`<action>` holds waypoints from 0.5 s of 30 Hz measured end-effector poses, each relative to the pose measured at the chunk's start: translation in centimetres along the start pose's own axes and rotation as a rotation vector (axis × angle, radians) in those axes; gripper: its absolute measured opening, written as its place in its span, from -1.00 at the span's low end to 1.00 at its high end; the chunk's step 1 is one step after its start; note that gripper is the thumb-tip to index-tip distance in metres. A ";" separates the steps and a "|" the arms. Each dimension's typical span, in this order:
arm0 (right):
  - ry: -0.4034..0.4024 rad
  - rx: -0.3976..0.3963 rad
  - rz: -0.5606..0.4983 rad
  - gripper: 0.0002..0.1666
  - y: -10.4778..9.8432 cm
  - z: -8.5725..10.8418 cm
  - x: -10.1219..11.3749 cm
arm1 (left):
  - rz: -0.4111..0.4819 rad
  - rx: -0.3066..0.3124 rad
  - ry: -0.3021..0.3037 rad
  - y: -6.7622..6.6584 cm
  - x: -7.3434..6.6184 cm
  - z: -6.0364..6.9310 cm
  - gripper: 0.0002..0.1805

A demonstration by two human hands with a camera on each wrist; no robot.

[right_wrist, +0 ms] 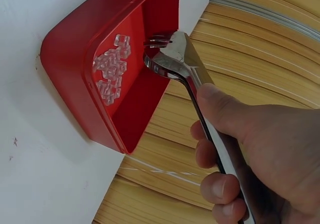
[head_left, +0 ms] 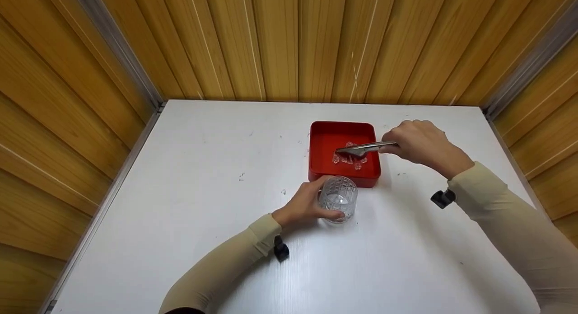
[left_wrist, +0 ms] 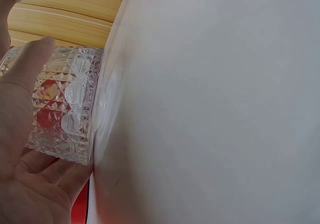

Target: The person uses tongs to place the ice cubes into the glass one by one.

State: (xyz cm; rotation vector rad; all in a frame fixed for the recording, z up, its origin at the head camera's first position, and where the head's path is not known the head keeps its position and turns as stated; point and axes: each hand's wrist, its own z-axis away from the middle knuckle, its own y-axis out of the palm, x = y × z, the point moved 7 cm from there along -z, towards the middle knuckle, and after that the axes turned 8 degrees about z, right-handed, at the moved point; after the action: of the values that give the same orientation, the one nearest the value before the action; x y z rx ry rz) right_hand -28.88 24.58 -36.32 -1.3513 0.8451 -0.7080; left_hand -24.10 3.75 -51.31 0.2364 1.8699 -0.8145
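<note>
Red, smooth-walled and square with rounded corners, the box (head_left: 321,144) sits on the white tabletop (head_left: 203,169), right of centre and towards the far edge; its low, open sides probably serve to corral the small clear cubes (right_wrist: 111,66), which lie loosely heaped on its floor, towards the right, glassy and sharp-edged, though whether they are ice or plastic cannot be told. Polished metal tongs (head_left: 371,147) reach in over the right wall, one arm ending in fork-like tines, the other in a rounded spoon shape; the right hand (head_left: 417,142) grips them by the handle, fingers curled beneath and thumb along the top, a hold that seems suited to squeezing the two arms together; the tips are over the cubes, but whether anything is caught between them is unclear. Just beside the box's near wall a cut-glass tumbler (head_left: 339,194) appears to stand upright, its sides faceted in a diamond pattern that scatters light and makes its inside hard to read; the left hand (head_left: 307,202) grasps it from the left, thumb on the near side and fingers round the far side, presumably for steadiness; having it this close to the cubes makes for a short reach; behind rise yellow-brown wood-grain panels (head_left: 280,43), ribbed vertically.
</note>
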 end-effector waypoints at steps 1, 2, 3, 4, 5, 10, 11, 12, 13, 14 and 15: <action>0.001 -0.004 0.001 -0.88 -0.1 0.1 0.0 | 0.005 0.000 0.000 0.0 0.0 0.0 -0.08; 0.000 -0.009 0.002 -0.88 -0.2 0.2 0.0 | 0.007 0.000 0.001 0.0 0.0 0.0 -0.08; -0.001 -0.014 0.004 -0.88 -0.4 0.3 0.1 | 0.005 0.001 0.003 0.0 0.0 0.0 -0.08; -0.002 -0.017 0.008 -0.88 -0.5 0.3 0.1 | 0.004 0.001 0.005 0.0 -0.1 0.0 -0.08; 0.000 -0.018 0.008 -0.88 -0.6 0.5 0.1 | 0.003 0.002 0.004 0.0 -0.1 0.0 -0.07; -0.003 -0.022 0.004 -0.90 -1.1 0.9 0.4 | -0.013 0.001 0.000 0.0 -0.1 0.0 -0.06; -0.003 -0.025 0.002 -0.91 -1.2 1.0 0.4 | -0.018 0.002 -0.002 0.0 -0.1 0.0 -0.06; -0.004 -0.029 0.001 -0.91 -1.4 1.1 0.5 | -0.017 0.002 -0.003 0.0 -0.1 0.1 -0.06; -0.002 -0.032 0.002 -0.92 -1.5 1.3 0.5 | -0.018 0.003 -0.003 0.0 -0.1 0.1 -0.06; -0.003 -0.035 0.003 -0.92 -1.6 1.4 0.5 | -0.018 0.005 -0.004 0.0 -0.1 0.1 -0.06; -0.002 -0.040 0.006 -0.91 -1.7 1.5 0.5 | -0.019 0.007 -0.005 0.0 -0.1 0.1 -0.06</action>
State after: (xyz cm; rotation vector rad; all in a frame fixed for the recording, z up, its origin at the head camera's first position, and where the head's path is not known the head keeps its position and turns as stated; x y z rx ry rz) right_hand -27.27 24.75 -34.66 -1.3841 0.8657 -0.6882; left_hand -23.98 3.74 -51.27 0.2212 1.8677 -0.8333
